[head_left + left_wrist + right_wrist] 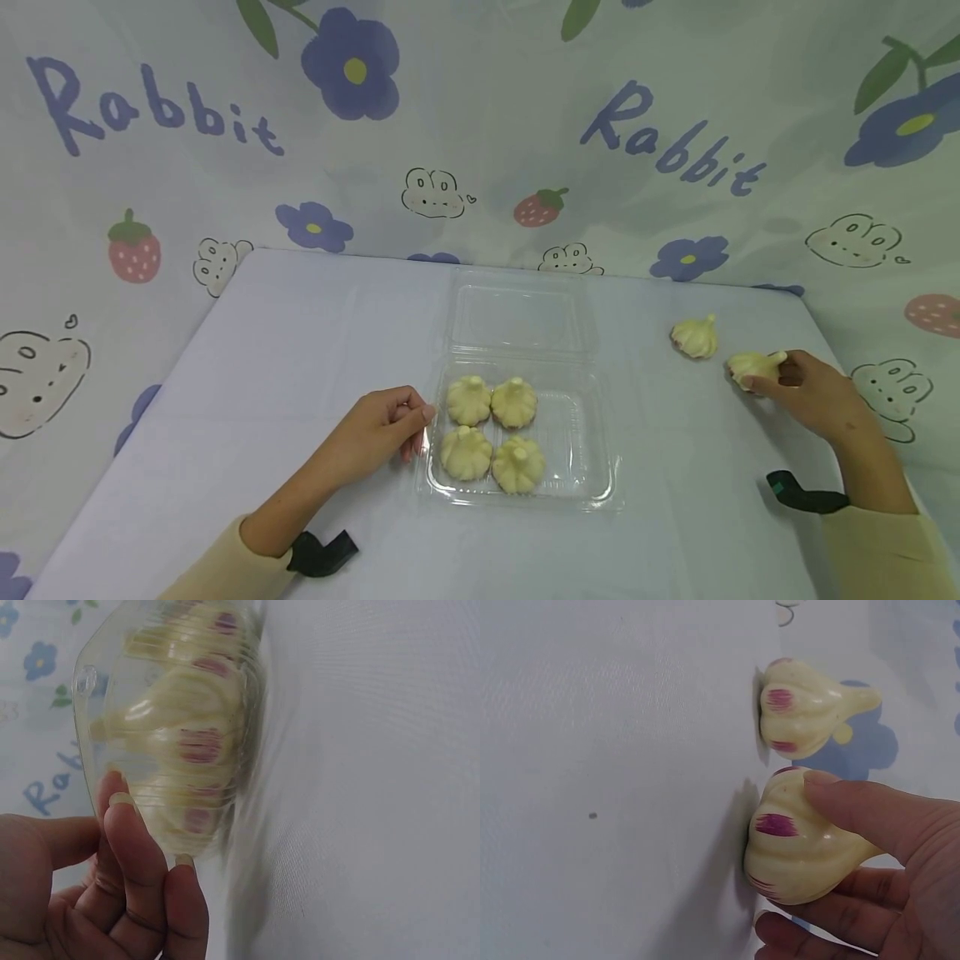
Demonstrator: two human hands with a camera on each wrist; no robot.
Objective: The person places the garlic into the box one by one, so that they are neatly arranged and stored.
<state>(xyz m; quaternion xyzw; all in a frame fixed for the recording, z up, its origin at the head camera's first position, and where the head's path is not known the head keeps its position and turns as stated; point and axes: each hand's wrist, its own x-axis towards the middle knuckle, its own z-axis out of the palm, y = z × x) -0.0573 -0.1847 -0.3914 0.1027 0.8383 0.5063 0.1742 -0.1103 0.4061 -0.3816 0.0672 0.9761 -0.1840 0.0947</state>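
A clear plastic clamshell box (573, 492) lies with its lid folded back on the white table. Several garlic bulbs (517, 464) fill the left part of its base, stems up. My left hand (390, 429) pinches the box's left rim between thumb and fingers; in the left wrist view its fingertips (124, 801) are against the clear wall. At the table's right side, my right hand (817, 392) grips a garlic bulb (802, 847) with the thumb on one side and fingers on the other. This bulb is at the tabletop. Another garlic bulb (694, 337) sits just beyond it.
The box's lid (517, 317) lies flat toward the back edge of the table. A patterned cloth (480, 125) with rabbits, flowers and strawberries hangs behind the table. Black straps (322, 554) are on both wrists at the beige sleeves.
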